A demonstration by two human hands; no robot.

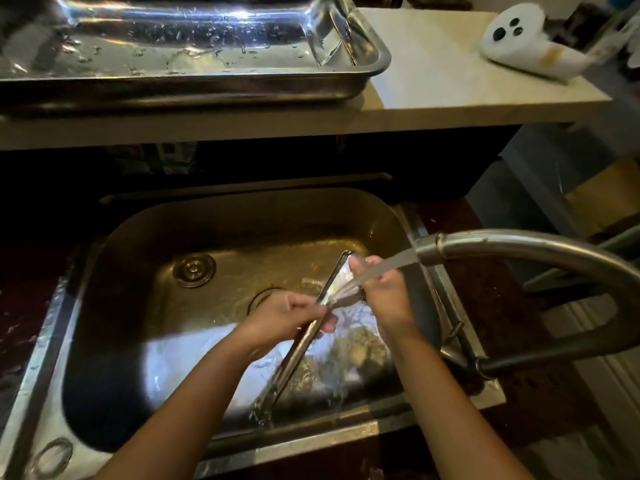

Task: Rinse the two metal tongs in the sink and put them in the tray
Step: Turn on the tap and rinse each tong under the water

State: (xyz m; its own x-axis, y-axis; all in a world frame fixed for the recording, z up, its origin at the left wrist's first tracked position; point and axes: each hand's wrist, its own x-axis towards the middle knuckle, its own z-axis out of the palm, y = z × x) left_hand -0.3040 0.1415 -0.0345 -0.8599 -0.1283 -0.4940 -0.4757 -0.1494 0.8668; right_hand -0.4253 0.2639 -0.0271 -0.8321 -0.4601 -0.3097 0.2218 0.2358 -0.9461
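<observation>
Over the sink (114,237) — both hands grip tongs (313,322) (under water).

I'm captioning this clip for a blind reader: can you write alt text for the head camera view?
Both hands, left hand and right hand, hold metal tongs under water running from the faucet over a steel sink. On the counter beyond sits a wet metal tray with no tongs visible in it.
</observation>
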